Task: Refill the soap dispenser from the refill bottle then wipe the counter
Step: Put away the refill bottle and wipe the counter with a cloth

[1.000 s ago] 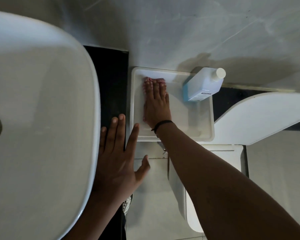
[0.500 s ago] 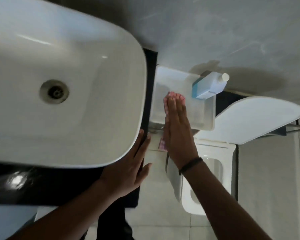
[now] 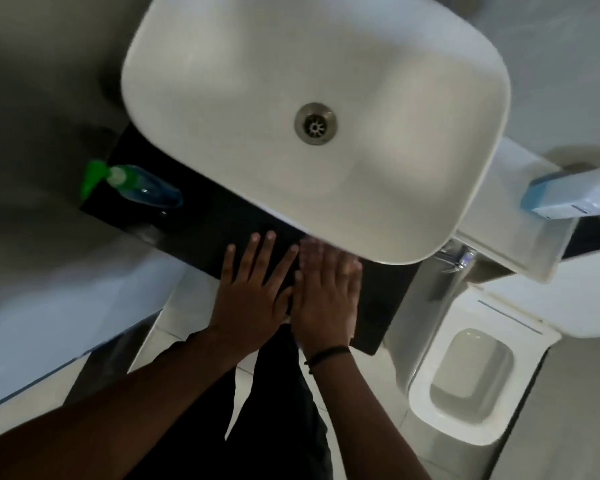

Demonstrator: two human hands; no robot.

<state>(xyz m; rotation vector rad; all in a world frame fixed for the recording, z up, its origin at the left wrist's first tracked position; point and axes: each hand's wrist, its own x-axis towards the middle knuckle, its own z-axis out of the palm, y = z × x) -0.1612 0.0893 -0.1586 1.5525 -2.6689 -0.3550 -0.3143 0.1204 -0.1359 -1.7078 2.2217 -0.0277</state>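
My left hand (image 3: 253, 289) lies flat with spread fingers on the black counter (image 3: 215, 223), in front of the white basin (image 3: 326, 64). Beside it my right hand (image 3: 326, 296) presses flat on the counter. A blurred pinkish cloth (image 3: 310, 245) shows just past its fingertips, under the basin's rim. The soap dispenser (image 3: 146, 188), clear with blue liquid and a green pump, stands at the counter's left end. The white and blue refill bottle (image 3: 568, 197) sits far right on a white tray (image 3: 520, 251).
The basin's drain (image 3: 316, 123) is near the middle of the bowl. A white toilet (image 3: 471, 386) with its lid up stands at lower right, below the tray. A chrome fitting (image 3: 459, 259) sticks out between basin and tray. Pale floor tiles lie below the counter.
My view has swung left from the tray to the basin. My right hand with the cloth has come off the tray onto the black counter beside my left hand. The dispenser has come into view.
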